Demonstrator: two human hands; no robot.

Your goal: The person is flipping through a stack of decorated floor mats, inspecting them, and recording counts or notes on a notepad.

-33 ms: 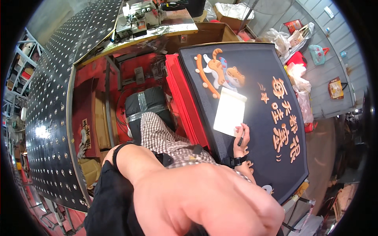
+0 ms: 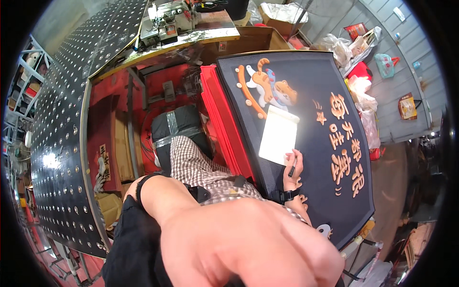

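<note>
My right hand point(image 2: 295, 166) is closed round a slim dark pen point(image 2: 292, 170), just beside the lower right corner of a white notepad point(image 2: 278, 136). The pad's pages look blank under the bright light. Beneath both lies a dark mat point(image 2: 315, 71), printed with an orange-and-white cartoon cat point(image 2: 277, 88) and large raised-looking characters. Very close to the camera, my left hand point(image 2: 248, 239) fills the lower middle, its back and knuckles showing. Its fingers run out of sight at the bottom edge, so what they hold, if anything, is hidden.
Stacked red-edged mats point(image 2: 224, 124) border the dark mat on its left. A taped black bundle point(image 2: 177, 126) sits lower, beside my checkered clothing. At far left stands a studded black tabletop point(image 2: 57, 143); a sewing machine point(image 2: 172, 19) is at the back. Plastic bags point(image 2: 366, 105) line the right wall.
</note>
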